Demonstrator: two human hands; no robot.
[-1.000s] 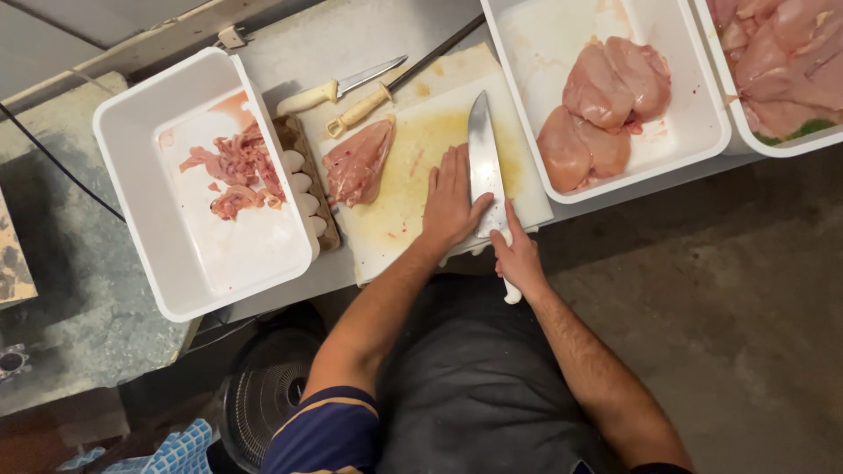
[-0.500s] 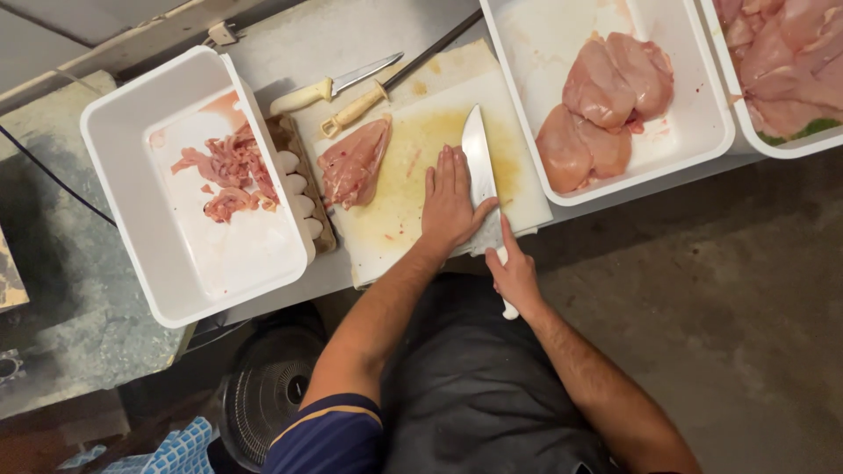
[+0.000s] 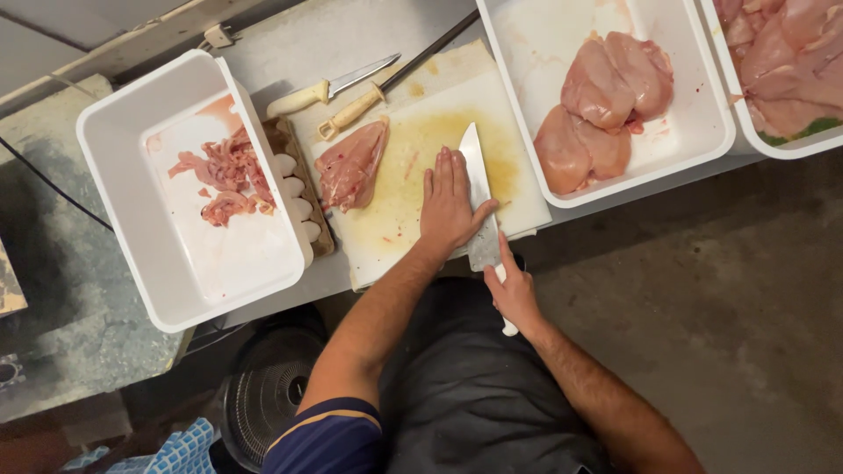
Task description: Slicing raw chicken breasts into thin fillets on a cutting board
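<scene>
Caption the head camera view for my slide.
Left hand flat beside large knife on cutting board, right hand gripping handle.

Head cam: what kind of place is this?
Likely a meat-prep station in a commercial kitchen or butcher's back room: white tubs of raw chicken breasts, a stained cutting board, and several knives, one large knife in use.

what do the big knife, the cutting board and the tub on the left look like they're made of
Knife: blade looks like bare steel, grey with a dull sheen; handle pale, probably plastic, mostly hidden by the right hand.
Board: likely white plastic, matte, stained yellow.
Tub: smooth white plastic, with rounded moulded corners.
</scene>
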